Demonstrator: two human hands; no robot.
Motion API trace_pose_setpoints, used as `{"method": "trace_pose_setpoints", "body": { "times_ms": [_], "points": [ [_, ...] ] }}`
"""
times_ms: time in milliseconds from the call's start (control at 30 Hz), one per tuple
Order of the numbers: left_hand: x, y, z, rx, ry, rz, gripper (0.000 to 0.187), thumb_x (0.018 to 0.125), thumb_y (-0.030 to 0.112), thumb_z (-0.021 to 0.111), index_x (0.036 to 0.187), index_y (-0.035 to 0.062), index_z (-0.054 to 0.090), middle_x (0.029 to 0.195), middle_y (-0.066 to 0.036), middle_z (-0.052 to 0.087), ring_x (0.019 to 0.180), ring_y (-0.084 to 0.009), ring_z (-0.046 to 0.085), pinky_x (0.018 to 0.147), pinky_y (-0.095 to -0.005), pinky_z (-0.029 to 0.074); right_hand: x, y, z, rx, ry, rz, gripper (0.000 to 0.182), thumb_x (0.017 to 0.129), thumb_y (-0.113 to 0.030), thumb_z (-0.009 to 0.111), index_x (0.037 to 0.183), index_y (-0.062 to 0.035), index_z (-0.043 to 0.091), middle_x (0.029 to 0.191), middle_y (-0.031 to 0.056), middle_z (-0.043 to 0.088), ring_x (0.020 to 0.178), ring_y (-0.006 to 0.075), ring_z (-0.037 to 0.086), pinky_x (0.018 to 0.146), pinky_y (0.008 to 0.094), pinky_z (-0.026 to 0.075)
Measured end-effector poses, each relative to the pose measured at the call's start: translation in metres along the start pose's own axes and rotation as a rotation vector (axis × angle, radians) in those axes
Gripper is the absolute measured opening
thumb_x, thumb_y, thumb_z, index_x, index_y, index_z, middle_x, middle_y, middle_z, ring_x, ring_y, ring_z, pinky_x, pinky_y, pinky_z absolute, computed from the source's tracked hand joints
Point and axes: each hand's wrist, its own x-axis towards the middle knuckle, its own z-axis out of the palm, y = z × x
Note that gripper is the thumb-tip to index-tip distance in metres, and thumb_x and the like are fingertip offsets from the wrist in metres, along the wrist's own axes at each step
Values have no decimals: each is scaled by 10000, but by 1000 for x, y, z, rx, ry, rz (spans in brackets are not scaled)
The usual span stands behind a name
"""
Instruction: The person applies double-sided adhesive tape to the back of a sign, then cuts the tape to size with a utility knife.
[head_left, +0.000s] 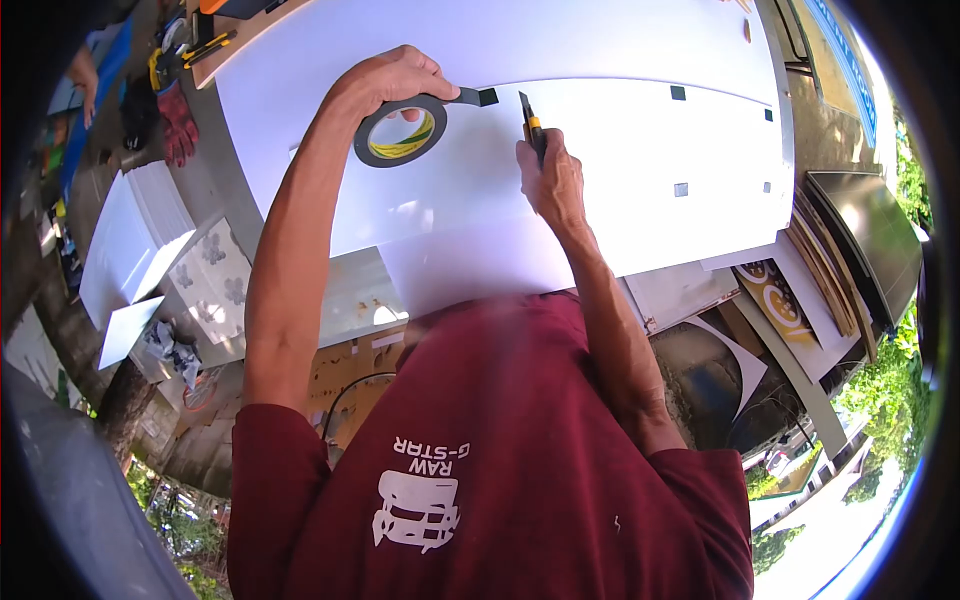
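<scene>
My left hand (395, 75) is closed on a roll of dark double-sided tape (357, 140) with a yellow and green inner core. Its fingers pinch the free strip, whose end reaches a small dark tape square (488, 97) on a white sheet (620, 220). In my right hand (556, 185) is a utility knife (533, 125), black and yellow, gripped with its blade pointing away from me and a little right of the strip's end. More small tape pieces sit along the sheet, a dark one (678, 93) and a pale grey one (681, 189) among them.
The sheet lies on a larger white panel (300, 60). Stacked white boards (135, 235) and a red glove (178, 125) are at the left. Dark panels (868, 240) and wooden strips (822, 265) lean at the right. A person's hand (84, 85) shows far left.
</scene>
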Motion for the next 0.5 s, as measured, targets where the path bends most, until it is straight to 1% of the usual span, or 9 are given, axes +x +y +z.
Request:
{"method": "trace_pose_setpoints", "body": {
  "times_ms": [67,100,200,267,333,367,400,433,500],
  "points": [
    [-18,-2,-6,-20,-28,58,312,852,385,768,804,79,733,684,-3,631,519,-103,534,472,-272,412,4,-1,-12,432,-52,195,350,920,-319,675,955,6,551,681,135,655,597,247,686,564,379,564],
    [-22,-8,-3,-27,-46,96,294,889,361,757,805,80,737,696,9,649,552,-85,542,459,-236,404,2,4,-16,554,-64,154,345,877,-308,754,923,-14,581,664,65,628,540,142,644,534,299,565],
    [-58,-12,17,-208,-75,188,278,913,326,752,835,59,742,700,13,660,599,-64,552,478,-240,435,-14,-3,-28,810,-208,253,355,863,-306,797,914,-16,597,626,49,605,463,125,596,526,296,566],
    [-78,-14,41,-232,-58,147,270,918,313,754,887,44,754,659,9,642,557,-68,539,484,-245,446,-31,-10,-31,937,-304,316,394,847,-299,836,976,25,652,569,15,567,409,99,536,496,264,542],
    [-92,-22,69,-250,-67,134,332,910,352,759,896,21,752,707,-15,666,527,-98,561,482,-264,471,-48,-10,-31,960,-380,361,379,858,-266,829,1019,36,667,573,15,570,413,100,541,458,251,512],
    [-98,-23,79,-276,-75,122,335,910,353,759,902,18,749,710,-19,667,522,-105,567,483,-272,474,-56,-10,-30,956,-374,402,296,862,-216,816,979,25,689,598,21,589,420,101,548,427,241,482],
    [-104,-25,91,-303,-87,108,339,909,354,760,907,15,747,712,-24,667,517,-112,572,485,-281,478,-63,-6,-28,958,-377,400,275,860,-204,813,959,22,692,609,23,597,421,101,550,422,238,477],
    [-107,-29,104,-297,-70,111,328,915,349,757,912,21,750,654,-13,642,517,-91,557,474,-258,446,-69,2,-25,960,-378,396,255,858,-193,810,940,19,695,620,26,604,422,101,551,417,234,472],
    [-114,-29,118,-296,-49,51,335,913,352,760,910,17,747,657,-20,646,498,-100,558,473,-266,447,-78,10,-24,936,-365,384,185,853,-157,792,870,6,704,671,31,640,437,95,557,406,234,452]
  ]
}}
